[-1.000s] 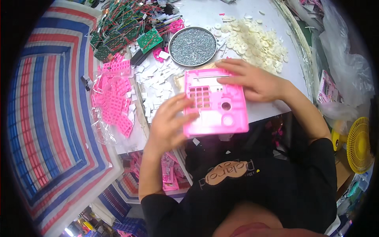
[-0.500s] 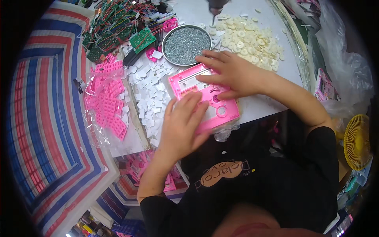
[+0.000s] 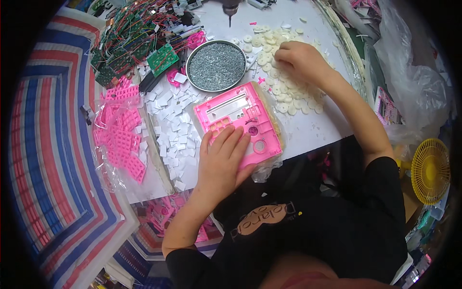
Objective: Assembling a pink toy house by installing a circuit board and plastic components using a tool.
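My left hand (image 3: 219, 161) holds a pink plastic housing (image 3: 267, 126), fingers over its grid of openings and thumb along its near edge. The housing lies open side up on a cushion wrapped in clear plastic (image 3: 263, 169). It has a long window, round holes and a small dark round part. Over the pile of cream plastic discs (image 3: 288, 103), my right hand (image 3: 305, 62) is closed, its fingertips curled down. What the right fingers hold, if anything, is hidden. A round tin of small metal screws (image 3: 216, 66) stands just beyond the housing.
White paper-like squares (image 3: 175, 132) lie scattered left of the housing. Farther left are bagged pink keypads (image 3: 118, 132). Wired green circuit boards (image 3: 130, 43) heap at the back left. A screwdriver tip (image 3: 230, 14) hangs at the far edge. A yellow fan (image 3: 430, 171) stands at right.
My right hand has left the housing and moved right and away from me to the cream discs. My left hand stays on the housing. The whole view has shifted slightly.
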Demonstrator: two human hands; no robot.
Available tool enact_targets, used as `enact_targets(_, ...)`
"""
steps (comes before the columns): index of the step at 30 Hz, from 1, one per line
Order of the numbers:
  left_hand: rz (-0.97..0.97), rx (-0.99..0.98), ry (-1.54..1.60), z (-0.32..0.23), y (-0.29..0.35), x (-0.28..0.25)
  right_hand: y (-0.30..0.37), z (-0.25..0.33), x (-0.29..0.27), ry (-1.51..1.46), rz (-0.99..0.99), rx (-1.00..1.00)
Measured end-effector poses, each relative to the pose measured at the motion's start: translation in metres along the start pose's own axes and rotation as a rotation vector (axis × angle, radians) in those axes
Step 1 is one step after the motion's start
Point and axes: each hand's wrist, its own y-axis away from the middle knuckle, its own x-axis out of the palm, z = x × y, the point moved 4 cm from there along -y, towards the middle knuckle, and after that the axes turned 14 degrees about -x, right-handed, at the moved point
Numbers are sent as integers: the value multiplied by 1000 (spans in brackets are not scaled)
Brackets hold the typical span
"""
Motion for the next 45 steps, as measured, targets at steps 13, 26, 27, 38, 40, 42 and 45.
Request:
enact_targets(13,-74,4,112,4,1,4,-1,149,-10,-327,-270,-95)
enact_targets(26,-21,36,112,3,-2,-10,-6,165,1,-118,-203,26)
enact_targets(27,6,54,118,4,-7,-15,-5,165,2,-100,-203,35)
enact_targets(38,-249,-8,-163,79,-169,-11,3,134,-10,-398,-274,34)
enact_targets(40,-294,-16,-150,75,-169,-17,8,107,-25,-587,-427,141)
enact_targets(42,-373,-15,-217,76,-170,-15,-6,71,-50,-481,-765,109)
enact_targets(45,-291,-42,-300,84,-179,-7,-75,47,-77,-915,-879,3)
